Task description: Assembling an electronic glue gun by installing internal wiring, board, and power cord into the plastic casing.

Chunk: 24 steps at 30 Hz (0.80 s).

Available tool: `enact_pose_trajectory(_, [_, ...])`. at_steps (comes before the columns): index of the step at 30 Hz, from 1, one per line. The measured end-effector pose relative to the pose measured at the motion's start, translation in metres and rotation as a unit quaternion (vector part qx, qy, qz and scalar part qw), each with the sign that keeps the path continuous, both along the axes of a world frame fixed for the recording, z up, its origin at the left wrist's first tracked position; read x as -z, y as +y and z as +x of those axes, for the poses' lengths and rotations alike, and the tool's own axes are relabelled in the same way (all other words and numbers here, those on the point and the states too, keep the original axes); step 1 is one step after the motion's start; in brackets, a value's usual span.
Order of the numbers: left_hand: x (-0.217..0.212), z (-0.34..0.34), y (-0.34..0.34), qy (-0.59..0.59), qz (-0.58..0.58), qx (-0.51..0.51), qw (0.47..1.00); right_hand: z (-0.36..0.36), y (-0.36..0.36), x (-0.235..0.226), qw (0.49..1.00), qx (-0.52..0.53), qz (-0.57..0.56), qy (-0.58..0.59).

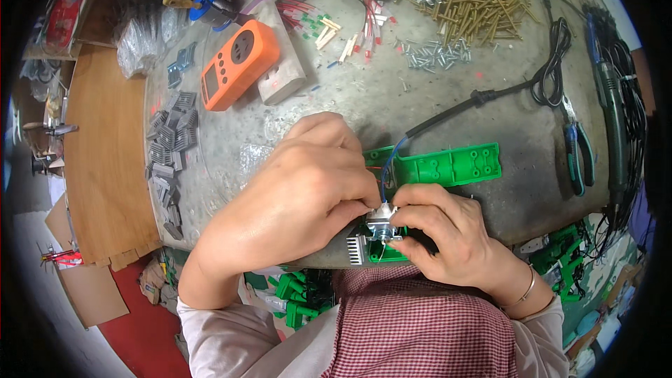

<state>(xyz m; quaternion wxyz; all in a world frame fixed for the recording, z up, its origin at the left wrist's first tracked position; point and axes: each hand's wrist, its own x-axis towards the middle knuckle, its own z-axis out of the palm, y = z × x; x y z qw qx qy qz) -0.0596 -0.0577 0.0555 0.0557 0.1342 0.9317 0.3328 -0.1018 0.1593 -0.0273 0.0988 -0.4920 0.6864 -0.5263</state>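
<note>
At the table's front edge my right hand (448, 231) pinches a small silver metal switch-like part (382, 222) between thumb and fingers. My left hand (315, 182) is closed, its fingertips pressed together at the upper left of that part; what they grip is hidden. A blue wire (384, 178) runs from the metal part up to a black cable (448, 115). Behind my fingers lies a long green plastic housing half (455, 164), and a second green piece (385, 253) shows below the metal part. Beside it is a finned grey heat sink (355, 250).
An orange meter (240, 64) rests by a white power strip (283, 80) at back left. Heat sinks (171, 136) are piled left. Brass screws (483, 3) and silver screws (437, 54) lie at the back. Pliers (578, 154) and a screwdriver (614, 133) are right.
</note>
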Motion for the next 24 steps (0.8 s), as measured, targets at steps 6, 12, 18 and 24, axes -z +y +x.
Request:
enact_pose_trajectory(6, [0.007, 0.001, -0.003, -0.028, 0.031, -0.001, 0.999, 0.000, 0.000, -0.001, 1.000, 0.001, 0.004, -0.009])
enact_pose_trajectory(12, [0.009, -0.002, -0.006, -0.120, 0.091, -0.045, 0.988, 0.000, 0.000, 0.000, 1.000, -0.001, 0.001, -0.022])
enact_pose_trajectory(18, [0.010, -0.008, -0.010, -0.175, 0.112, -0.032, 0.978, 0.000, 0.001, 0.001, 0.999, -0.008, 0.010, -0.029])
enact_pose_trajectory(24, [-0.009, -0.006, 0.005, -0.018, -0.073, 0.036, 0.997, -0.001, 0.001, 0.000, 0.999, -0.003, 0.026, -0.029])
